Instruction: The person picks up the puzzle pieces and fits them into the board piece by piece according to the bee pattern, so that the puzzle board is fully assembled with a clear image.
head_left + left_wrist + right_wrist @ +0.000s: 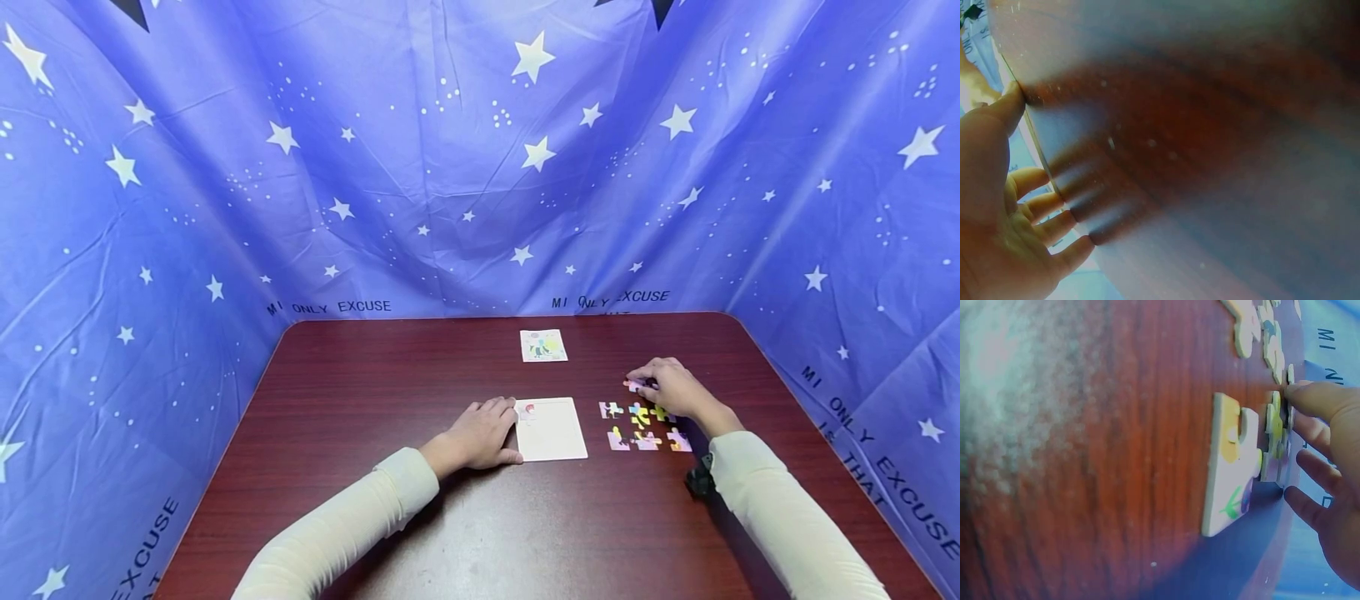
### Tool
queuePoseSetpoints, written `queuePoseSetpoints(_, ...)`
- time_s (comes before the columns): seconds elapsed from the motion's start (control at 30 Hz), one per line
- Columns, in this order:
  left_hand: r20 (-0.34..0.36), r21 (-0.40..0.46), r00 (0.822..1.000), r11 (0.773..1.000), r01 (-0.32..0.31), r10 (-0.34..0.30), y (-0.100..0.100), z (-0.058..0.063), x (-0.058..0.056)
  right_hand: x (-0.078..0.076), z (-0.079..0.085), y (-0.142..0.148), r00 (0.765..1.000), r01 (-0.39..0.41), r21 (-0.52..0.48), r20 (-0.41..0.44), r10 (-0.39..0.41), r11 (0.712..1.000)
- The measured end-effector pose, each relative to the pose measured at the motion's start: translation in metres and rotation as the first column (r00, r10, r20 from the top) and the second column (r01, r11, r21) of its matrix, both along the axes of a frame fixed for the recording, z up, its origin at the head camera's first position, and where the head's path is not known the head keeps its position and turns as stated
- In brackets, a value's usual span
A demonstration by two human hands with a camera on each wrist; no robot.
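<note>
A square white puzzle board [551, 437] lies on the table, with one pink and red puzzle piece [528, 412] in its far left corner. My left hand [483, 433] rests along the board's left edge, fingers fairly straight and spread, fingertips at the rim in the left wrist view. To the right, my right hand [670, 387] reaches over the back of a group of loose pieces. Its thumb and fingertips pinch a pinkish puzzle piece [633, 385] low at the tabletop. Nearer me lies a white piece with orange and green print [1230, 472].
Several loose pieces [647, 440] lie in rough rows right of the board. A printed picture card [543, 346] lies farther back. A small black object [699, 481] is beside the right sleeve. Blue star-patterned cloth [450, 208] hangs around the dark red table [360, 367].
</note>
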State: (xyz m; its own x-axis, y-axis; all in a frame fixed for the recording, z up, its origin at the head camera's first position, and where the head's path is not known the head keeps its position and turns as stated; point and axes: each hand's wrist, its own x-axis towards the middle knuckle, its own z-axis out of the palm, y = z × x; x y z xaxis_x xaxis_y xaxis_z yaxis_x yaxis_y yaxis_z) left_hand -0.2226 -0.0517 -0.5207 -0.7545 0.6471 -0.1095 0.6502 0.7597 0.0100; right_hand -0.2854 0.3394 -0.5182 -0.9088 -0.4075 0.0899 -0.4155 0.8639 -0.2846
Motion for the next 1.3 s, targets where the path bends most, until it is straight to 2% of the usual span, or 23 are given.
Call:
queuePoseSetpoints(0.23, 0.004, 0.003, 1.0, 1.0, -0.003, 0.003, 0.0, 0.0, 0.0, 0.0, -0.003, -0.001, 1.0, 0.017, -0.016, -0.008, -0.017, 1.0)
queuePoseSetpoints(0.43, 0.008, -0.001, 1.0, 1.0, -0.005, 0.005, 0.0, 0.0, -0.001, 0.001, -0.003, -0.008, 0.998, -0.027, -0.047, -0.053, 0.024, 0.999)
queuePoseSetpoints(1.0, 0.006, -0.002, 1.0, 1.0, -0.005, 0.005, 0.001, -0.001, -0.001, 0.008, -0.002, -0.036, 0.994, -0.077, -0.06, -0.076, 0.072, 0.995)
queuePoseSetpoints(1.3, 0.005, -0.001, 1.0, 1.0, -0.004, 0.004, 0.001, 0.002, 0.001, 0.016, -0.003, -0.065, 0.978, -0.169, -0.086, -0.141, 0.156, 0.982)
